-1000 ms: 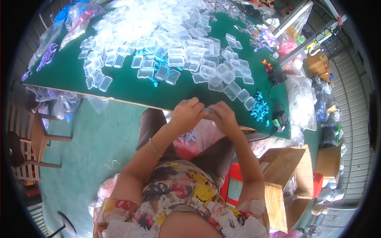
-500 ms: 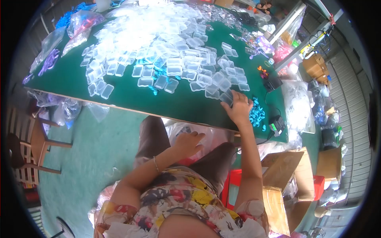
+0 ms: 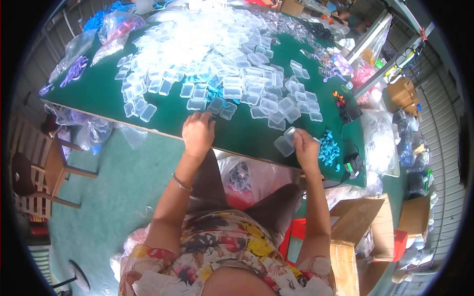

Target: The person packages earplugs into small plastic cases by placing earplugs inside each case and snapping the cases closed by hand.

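Observation:
My right hand (image 3: 307,152) pinches a small clear plastic box (image 3: 284,146), opened out with its lid, just above the table's front edge. Beside that hand lies a small heap of blue pieces (image 3: 328,149). My left hand (image 3: 198,134) is over the front of the green table, its fingers curled downward below the near side of the box pile. What its fingertips grip, if anything, is hidden. More blue pieces (image 3: 213,92) lie among the clear boxes (image 3: 232,92) just beyond it.
The big pile of boxes spreads across the green table (image 3: 168,116). A black device (image 3: 353,166) with a cable sits at the right edge. Bags and purple cords (image 3: 75,70) are at the left. An opened cardboard box (image 3: 341,261) stands to my right, a wooden chair (image 3: 54,163) to the left.
My left hand has risen from my lap to the table's front edge. My right hand has drawn a clear box away from the pile, toward me. The view has shifted slightly.

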Available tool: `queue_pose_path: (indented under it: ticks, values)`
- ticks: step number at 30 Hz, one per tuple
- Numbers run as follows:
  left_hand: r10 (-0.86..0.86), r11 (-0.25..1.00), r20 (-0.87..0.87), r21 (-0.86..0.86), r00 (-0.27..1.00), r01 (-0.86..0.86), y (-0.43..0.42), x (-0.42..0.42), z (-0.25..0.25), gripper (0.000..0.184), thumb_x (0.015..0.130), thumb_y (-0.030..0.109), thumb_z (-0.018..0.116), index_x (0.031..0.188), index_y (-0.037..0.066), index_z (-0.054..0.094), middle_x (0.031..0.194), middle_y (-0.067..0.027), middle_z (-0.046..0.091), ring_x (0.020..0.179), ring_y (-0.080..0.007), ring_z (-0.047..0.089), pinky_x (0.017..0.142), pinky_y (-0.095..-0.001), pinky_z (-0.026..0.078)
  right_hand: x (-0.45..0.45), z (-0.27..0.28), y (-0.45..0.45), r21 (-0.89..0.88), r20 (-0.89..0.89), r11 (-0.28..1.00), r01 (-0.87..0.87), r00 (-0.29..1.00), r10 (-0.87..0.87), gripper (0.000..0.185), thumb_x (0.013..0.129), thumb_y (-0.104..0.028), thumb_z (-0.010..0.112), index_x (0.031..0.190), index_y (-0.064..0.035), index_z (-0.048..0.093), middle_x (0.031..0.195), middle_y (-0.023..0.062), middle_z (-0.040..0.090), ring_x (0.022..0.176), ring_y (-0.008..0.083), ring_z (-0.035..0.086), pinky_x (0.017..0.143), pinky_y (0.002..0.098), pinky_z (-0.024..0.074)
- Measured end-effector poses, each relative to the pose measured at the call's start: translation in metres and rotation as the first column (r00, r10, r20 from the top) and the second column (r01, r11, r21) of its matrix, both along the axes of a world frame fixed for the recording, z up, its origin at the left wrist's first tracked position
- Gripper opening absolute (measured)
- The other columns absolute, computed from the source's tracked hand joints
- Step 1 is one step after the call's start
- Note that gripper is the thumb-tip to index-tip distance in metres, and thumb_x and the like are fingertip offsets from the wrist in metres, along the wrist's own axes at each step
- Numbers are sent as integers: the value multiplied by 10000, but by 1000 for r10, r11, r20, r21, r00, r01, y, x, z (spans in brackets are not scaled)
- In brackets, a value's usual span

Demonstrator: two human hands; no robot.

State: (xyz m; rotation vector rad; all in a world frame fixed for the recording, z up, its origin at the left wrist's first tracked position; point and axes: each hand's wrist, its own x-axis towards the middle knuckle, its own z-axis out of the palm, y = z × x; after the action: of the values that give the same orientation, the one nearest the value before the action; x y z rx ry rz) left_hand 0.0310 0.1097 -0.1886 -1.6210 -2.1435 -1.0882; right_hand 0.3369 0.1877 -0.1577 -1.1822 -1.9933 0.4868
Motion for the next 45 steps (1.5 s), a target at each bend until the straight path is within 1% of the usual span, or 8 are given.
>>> queue_pose_path:
  ticks: [5,8,14,22,37,41,43,45]
  values:
    - [-231,973,149,36,961,228,-5,14,-1,155,744,121,694,888,93,643,831,-92,633,819,-302,614,723,-425,482,-19,-1,-7,179,144,983,-37,989,11,187,827,-113,660,1006,-58,658,871,119,665,789,314,626,704,421,475]
    - [-241,970,162,33,957,239,-9,29,5,130,749,111,689,870,91,647,829,-97,630,813,-310,613,717,-433,478,-8,10,-9,469,188,882,37,972,-141,176,814,-107,668,987,-72,669,914,112,666,840,313,623,740,413,465]
    - [-290,956,200,18,936,293,-9,45,7,93,762,80,664,853,64,658,839,-116,633,810,-328,619,724,-432,494,86,16,38,288,37,892,348,927,-374,124,801,-103,672,922,-82,690,895,98,684,858,333,634,764,431,498]
    - [-490,871,512,249,706,424,-7,79,7,155,732,-18,695,871,46,675,825,-100,644,665,-244,621,584,-322,501,102,22,61,109,607,882,459,672,-424,158,795,-167,670,936,-211,725,1007,30,689,1012,260,618,889,544,382]
    - [-619,783,332,200,711,589,17,119,-2,140,715,37,720,847,62,683,815,-85,639,732,-265,612,649,-363,495,81,24,78,40,776,827,561,504,-379,220,755,-142,602,924,-205,728,959,40,719,948,258,667,971,519,332]
    - [-615,786,317,176,722,592,16,119,-3,117,719,74,713,829,93,680,832,-76,632,820,-297,600,728,-414,490,74,30,63,117,633,860,496,630,-449,160,774,-124,617,894,-173,710,912,47,712,891,275,674,929,475,385]
    - [-621,773,335,111,708,625,10,116,4,200,712,97,725,905,86,674,929,-88,617,883,-302,589,757,-414,490,61,37,42,143,284,926,349,882,-376,115,761,-103,656,869,-121,689,862,57,704,805,269,678,786,401,481]
    - [-640,759,306,106,705,643,5,110,18,256,706,111,732,951,81,663,967,-95,599,906,-303,583,771,-416,491,37,32,12,-35,16,991,132,991,-132,128,727,-57,684,851,-83,667,820,72,688,749,254,675,649,329,511]
